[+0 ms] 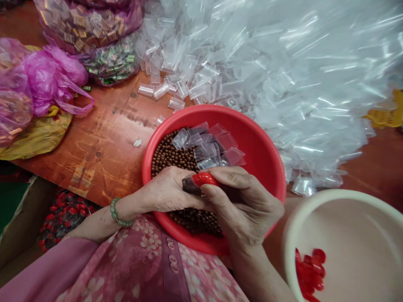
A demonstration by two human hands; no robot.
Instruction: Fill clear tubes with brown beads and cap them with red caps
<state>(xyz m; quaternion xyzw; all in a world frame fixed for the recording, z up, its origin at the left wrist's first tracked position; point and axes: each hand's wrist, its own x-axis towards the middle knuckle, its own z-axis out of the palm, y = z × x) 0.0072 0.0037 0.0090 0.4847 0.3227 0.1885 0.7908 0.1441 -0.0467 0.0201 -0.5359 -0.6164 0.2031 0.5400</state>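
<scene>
Above a red plastic bowl (280,172), my left hand (163,188) is wrapped around a small clear plastic tube (190,185) that looks dark inside. My right hand (248,203) pinches a glossy red cap (205,179) between thumb and fingers at the tube's end. Whether the cap is fully seated cannot be made out. Many small round brown balls (173,156) fill the bowl's left side and bottom. Several clear tubes (204,152) lie on them, just beyond my hands.
A big heap of clear tubes (252,63) covers the table's far right. Bags of small packets (91,29) and a pink bag (50,79) stand left. A cream tub (346,195) holds red caps (311,270). Below the table edge, a box holds red-capped pieces (67,216).
</scene>
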